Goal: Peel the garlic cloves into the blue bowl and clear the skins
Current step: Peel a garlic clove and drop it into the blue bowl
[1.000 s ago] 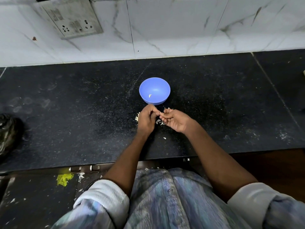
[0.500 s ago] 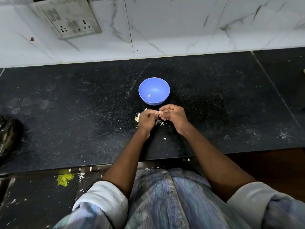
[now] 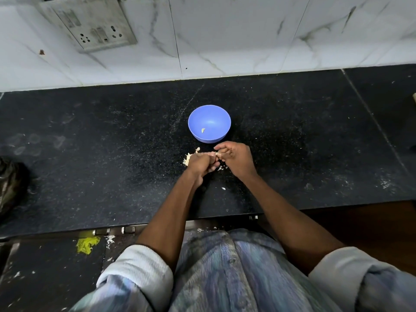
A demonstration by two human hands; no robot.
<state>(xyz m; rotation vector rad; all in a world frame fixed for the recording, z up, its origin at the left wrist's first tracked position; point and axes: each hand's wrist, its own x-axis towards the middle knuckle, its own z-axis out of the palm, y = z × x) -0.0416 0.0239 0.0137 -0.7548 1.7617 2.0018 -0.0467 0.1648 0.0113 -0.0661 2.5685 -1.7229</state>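
Observation:
The blue bowl (image 3: 209,123) stands on the black counter with one peeled garlic clove (image 3: 203,130) inside. Just in front of it my left hand (image 3: 201,163) and my right hand (image 3: 236,159) meet, fingers curled, both pinching a small garlic clove (image 3: 216,154) between their fingertips; most of it is hidden. Pale garlic skins (image 3: 187,159) lie on the counter left of my left hand, and more bits (image 3: 222,168) lie under the hands.
A dark bag (image 3: 11,183) sits at the counter's left edge. The white marble wall with a socket plate (image 3: 90,23) rises behind. The counter's front edge (image 3: 157,224) runs just below my forearms. A stray skin flake (image 3: 223,188) lies between my wrists.
My right hand has risen and turned so its fingers curl over the clove, closer to the bowl. The left hand stays in place, still pinching.

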